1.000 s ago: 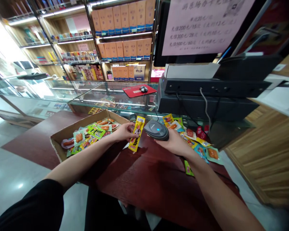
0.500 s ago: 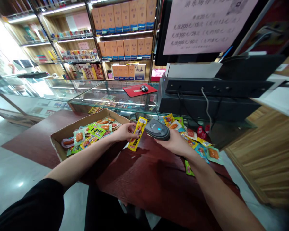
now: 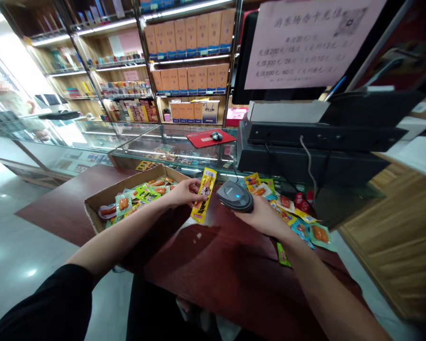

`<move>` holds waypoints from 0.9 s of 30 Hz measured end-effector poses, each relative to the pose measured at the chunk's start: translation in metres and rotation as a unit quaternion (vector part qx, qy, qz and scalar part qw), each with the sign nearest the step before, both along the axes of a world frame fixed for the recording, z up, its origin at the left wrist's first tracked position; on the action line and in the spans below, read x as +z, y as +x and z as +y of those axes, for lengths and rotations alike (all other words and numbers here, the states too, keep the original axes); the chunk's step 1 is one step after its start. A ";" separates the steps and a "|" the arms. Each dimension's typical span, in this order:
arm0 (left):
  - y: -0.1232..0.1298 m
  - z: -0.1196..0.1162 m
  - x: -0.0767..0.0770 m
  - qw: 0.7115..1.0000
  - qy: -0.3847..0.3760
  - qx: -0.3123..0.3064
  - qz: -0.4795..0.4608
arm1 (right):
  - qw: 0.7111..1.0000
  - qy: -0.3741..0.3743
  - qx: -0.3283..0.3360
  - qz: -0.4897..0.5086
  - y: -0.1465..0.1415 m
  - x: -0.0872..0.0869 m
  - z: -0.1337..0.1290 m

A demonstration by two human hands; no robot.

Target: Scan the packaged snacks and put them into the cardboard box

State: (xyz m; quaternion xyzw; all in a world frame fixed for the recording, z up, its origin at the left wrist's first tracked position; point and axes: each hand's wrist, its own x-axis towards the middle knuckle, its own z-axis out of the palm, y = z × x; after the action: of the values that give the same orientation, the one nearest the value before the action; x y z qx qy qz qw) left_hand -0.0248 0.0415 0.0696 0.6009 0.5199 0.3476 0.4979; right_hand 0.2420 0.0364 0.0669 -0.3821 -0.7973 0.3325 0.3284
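A narrow yellow snack packet point(image 3: 203, 196) stands nearly upright between the fingers of my left hand point(image 3: 186, 193). My right hand point(image 3: 264, 215) is wrapped round a dark grey barcode scanner point(image 3: 235, 195) with a small blue light on top; its head points toward the packet, with a small gap between them. Left of my left hand, a cardboard box point(image 3: 92, 215) holds several packaged sausages and green and yellow packets, partly hidden by my forearm. Beyond my right hand lies a loose pile of snack packets point(image 3: 320, 234), partly covered by my right forearm.
Behind the dark red table point(image 3: 184, 265) is a glass counter point(image 3: 152, 137) with a red mouse pad point(image 3: 195, 139) and a mouse point(image 3: 216, 136). A monitor with a paper sign point(image 3: 305, 42) stands at the back right above black equipment point(image 3: 315, 158). A person point(image 3: 12, 97) is at the far left.
The view has shifted slightly, so the scene sits lower and further right. My left hand still holds the yellow packet, now a little more face-on, and the scanner remains in my right hand.
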 end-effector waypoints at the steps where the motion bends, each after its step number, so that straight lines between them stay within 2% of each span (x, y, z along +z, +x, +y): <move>1: -0.008 -0.003 0.009 1.000 0.003 0.015 -0.008 | 1.000 0.003 0.004 -0.001 -0.001 0.001 -0.001; 3: -0.032 -0.012 0.027 0.999 0.017 0.050 -0.013 | 1.000 0.015 0.011 -0.008 -0.002 0.002 -0.004; 7: -0.099 -0.042 0.058 0.986 0.042 0.162 0.010 | 0.999 0.043 -0.012 -0.025 -0.006 -0.001 -0.011; 10: -0.138 -0.065 0.068 0.965 0.079 0.250 -0.002 | 0.996 0.061 -0.035 -0.055 -0.004 -0.004 -0.021; 13: -0.146 -0.078 0.068 0.955 0.108 0.277 0.000 | 0.989 0.091 -0.066 -0.099 0.005 -0.003 -0.034; 16: -0.119 -0.079 0.059 0.968 0.118 0.219 -0.006 | 0.980 0.122 -0.099 -0.120 0.022 0.002 -0.047; 19: -0.065 -0.070 0.042 0.980 0.130 0.149 -0.031 | 0.967 0.144 -0.167 -0.130 0.045 0.008 -0.063; 22: -0.001 -0.054 0.017 0.990 0.116 0.058 -0.056 | 0.953 0.139 -0.238 -0.128 0.073 0.009 -0.078; 25: 0.056 -0.030 -0.013 0.992 0.098 -0.044 -0.067 | 0.949 0.119 -0.280 -0.083 0.102 0.001 -0.094; 27: 0.087 -0.010 -0.032 0.990 0.111 -0.067 -0.050 | 0.944 0.114 -0.305 -0.050 0.115 -0.007 -0.105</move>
State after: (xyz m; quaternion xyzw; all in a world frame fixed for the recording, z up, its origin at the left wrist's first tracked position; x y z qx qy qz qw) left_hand 0.0620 0.0317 0.0375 0.6677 0.4113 0.3982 0.4758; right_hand 0.3570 -0.0688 0.0599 -0.5834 -0.6901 0.1039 0.4155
